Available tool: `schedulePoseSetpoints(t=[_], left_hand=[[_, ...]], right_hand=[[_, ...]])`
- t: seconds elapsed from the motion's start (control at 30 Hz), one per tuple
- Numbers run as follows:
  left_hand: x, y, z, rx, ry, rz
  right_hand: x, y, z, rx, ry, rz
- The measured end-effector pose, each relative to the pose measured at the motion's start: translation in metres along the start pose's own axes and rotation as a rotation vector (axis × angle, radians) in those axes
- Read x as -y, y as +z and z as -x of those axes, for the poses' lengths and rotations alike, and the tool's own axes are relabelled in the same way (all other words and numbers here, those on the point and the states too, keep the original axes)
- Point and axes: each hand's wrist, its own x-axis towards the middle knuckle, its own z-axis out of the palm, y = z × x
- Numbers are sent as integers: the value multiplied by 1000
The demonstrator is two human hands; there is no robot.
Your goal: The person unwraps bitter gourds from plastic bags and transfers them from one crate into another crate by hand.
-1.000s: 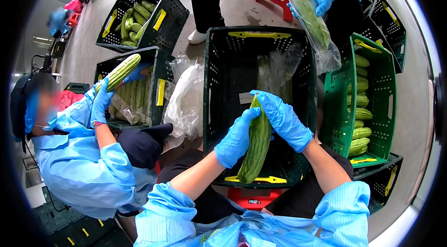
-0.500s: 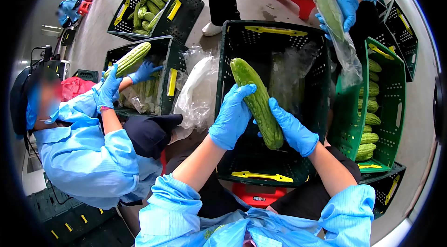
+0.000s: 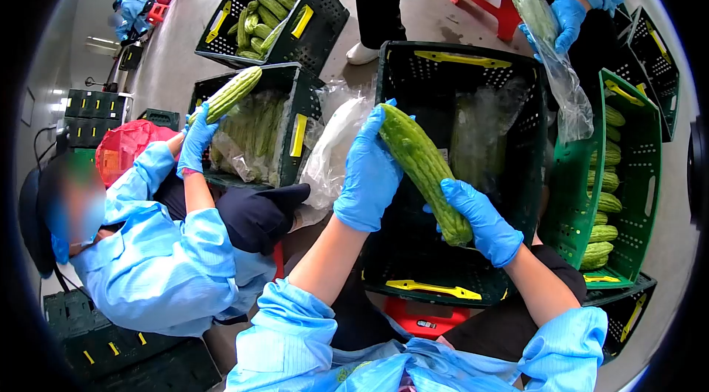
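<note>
A long, ridged green bitter melon [image 3: 422,167] is held tilted in both blue-gloved hands above a dark crate [image 3: 375,259]. My left hand [image 3: 369,178] is closed around its upper left end. Lower down, my right hand [image 3: 481,221] grips the other end, its thumb lying along the skin. Inside the crate beneath, clear plastic bags [image 3: 484,126] lie over what look like more green melons, partly hidden. To the right, a green crate [image 3: 565,218] holds several bitter melons [image 3: 602,233] in a row.
On the left a co-worker [image 3: 162,259] holds a bitter melon [image 3: 235,93] over a crate of bagged melons. Another person's gloved hands [image 3: 567,19] hold a melon in a plastic bag. White plastic bags [image 3: 336,145] lie between crates. A red stool [image 3: 498,8] stands behind.
My left hand has slid up to the melon's upper end, and the melon leans more to the left. The left co-worker's second hand has dropped from sight. The whole view has shifted slightly.
</note>
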Motion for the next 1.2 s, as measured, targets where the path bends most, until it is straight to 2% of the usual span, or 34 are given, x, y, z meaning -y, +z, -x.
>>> schedulePoseSetpoints(t=[0.17, 0.27, 0.33, 0.43, 0.6, 1.2], left_hand=[[3, -10, -7, -7, -70, 55], [-2, -9, -9, -24, -159, 147], [-5, -8, -7, 21, -85, 77], [-8, 8, 4, 13, -11, -109], [-2, -3, 1, 48, 46, -188], [4, -7, -1, 76, 85, -234]], right_hand=[[-1, -2, 6, 49, 177, -205], [4, -1, 8, 99, 136, -221], [3, -1, 11, 99, 93, -245], [2, 0, 6, 74, 16, -90], [4, 7, 7, -12, 23, -64], [-6, 6, 4, -44, -27, -65]])
